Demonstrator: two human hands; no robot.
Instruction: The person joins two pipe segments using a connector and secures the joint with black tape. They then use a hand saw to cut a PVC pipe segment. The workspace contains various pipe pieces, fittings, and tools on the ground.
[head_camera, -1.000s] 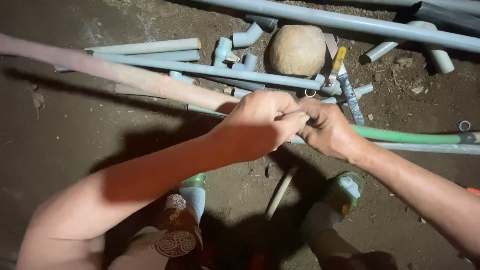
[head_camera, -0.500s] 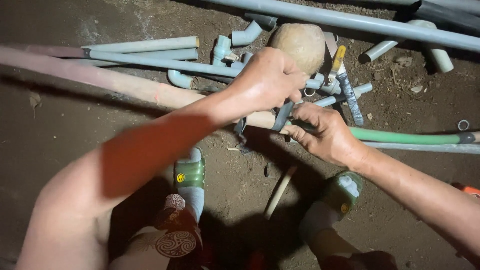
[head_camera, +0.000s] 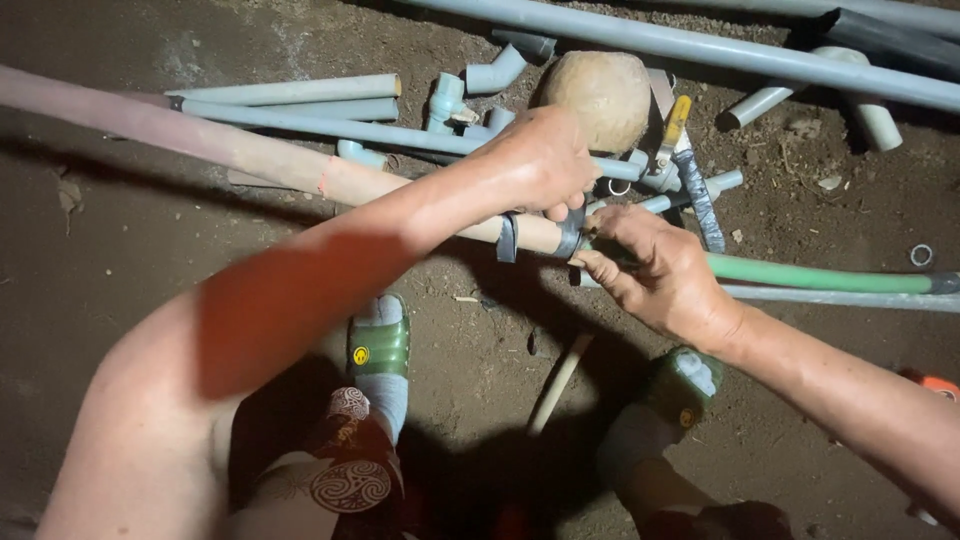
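Left hand (head_camera: 540, 160) is raised over the joint where a tan pipe (head_camera: 250, 155) meets a green hose (head_camera: 820, 275), fingers curled shut on a strip of dark tape (head_camera: 572, 232) wound at that joint. Right hand (head_camera: 660, 270) grips the hose end just beside the joint, fingers closed around it. The joint sits above the dirt floor (head_camera: 120, 300), near a round stone (head_camera: 605, 95), grey pipe fittings (head_camera: 470, 90) and a yellow-handled tool (head_camera: 680, 120).

Smooth plastic pipes (head_camera: 300, 125), glossy green hose (head_camera: 820, 275), rough stone (head_camera: 605, 95), matt dirt floor (head_camera: 110, 260).
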